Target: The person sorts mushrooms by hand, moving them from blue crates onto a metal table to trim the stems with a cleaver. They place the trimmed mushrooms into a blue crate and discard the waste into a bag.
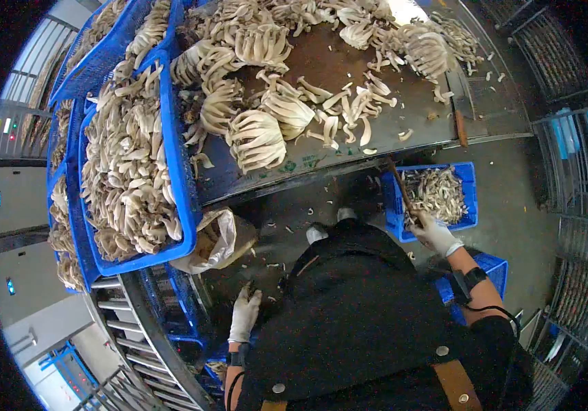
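Note:
My right hand (436,236), in a white glove, is closed around the near end of a long, thin brown tool (401,186) like a narrow blade or stick. It overlaps the edge of a blue crate (470,194) holding small mushroom pieces (438,195). My left hand (244,316), also gloved, hangs low beside my dark apron (348,322), fingers curled at a small dark piece that I cannot make out. Ahead, on the metal worktable (266,179), lie clumps of pale-stemmed mushrooms (256,140) and loose single ones (359,109).
A blue basket (183,205) heaped with mushrooms (129,171) stands at left, beside more filled baskets. Below it is an open whitish sack (222,240). Metal rails (133,322) run at lower left; wire racks (574,205) line the right. Scraps lie on the floor.

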Tool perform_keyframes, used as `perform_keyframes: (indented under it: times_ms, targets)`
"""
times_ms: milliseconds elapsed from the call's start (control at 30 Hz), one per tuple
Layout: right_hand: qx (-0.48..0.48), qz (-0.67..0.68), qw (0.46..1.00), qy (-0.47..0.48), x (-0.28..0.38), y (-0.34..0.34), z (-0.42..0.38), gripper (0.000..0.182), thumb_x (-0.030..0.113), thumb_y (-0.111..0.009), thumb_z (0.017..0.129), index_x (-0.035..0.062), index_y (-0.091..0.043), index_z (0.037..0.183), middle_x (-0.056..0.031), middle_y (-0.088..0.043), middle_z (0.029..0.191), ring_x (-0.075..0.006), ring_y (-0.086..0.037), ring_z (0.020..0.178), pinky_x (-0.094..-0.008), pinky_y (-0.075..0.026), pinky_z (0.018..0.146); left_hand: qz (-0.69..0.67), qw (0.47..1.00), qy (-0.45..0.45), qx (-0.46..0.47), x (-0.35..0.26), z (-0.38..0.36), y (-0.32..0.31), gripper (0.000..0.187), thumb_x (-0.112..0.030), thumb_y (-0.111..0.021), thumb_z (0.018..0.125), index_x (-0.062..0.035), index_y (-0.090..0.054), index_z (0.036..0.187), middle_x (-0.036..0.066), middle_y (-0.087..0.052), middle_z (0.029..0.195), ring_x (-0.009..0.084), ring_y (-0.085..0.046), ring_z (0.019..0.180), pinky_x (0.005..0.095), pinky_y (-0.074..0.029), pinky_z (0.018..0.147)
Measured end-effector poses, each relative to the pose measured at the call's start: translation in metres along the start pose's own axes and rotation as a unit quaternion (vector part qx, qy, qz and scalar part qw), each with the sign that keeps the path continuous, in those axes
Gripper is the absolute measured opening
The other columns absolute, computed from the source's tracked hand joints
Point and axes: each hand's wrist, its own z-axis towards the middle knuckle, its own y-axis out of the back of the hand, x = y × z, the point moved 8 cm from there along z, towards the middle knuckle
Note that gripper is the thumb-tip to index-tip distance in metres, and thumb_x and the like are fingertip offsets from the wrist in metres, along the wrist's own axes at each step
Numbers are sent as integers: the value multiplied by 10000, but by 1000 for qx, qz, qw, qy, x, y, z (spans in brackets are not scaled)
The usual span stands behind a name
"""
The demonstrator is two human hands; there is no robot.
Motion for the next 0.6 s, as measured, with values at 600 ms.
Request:
perform_keyframes:
  times_ms: [600]
  targets:
    - [22, 151, 988, -41, -191, 19, 53, 413, 177, -634, 836, 40, -492, 1198, -125, -573, 886, -172, -534, 726, -308, -454, 610, 73, 989, -89, -95, -164, 46, -58, 561, -356, -550, 878, 5, -455, 1297, 251, -546, 1224, 360, -529, 1143, 375, -419, 953]
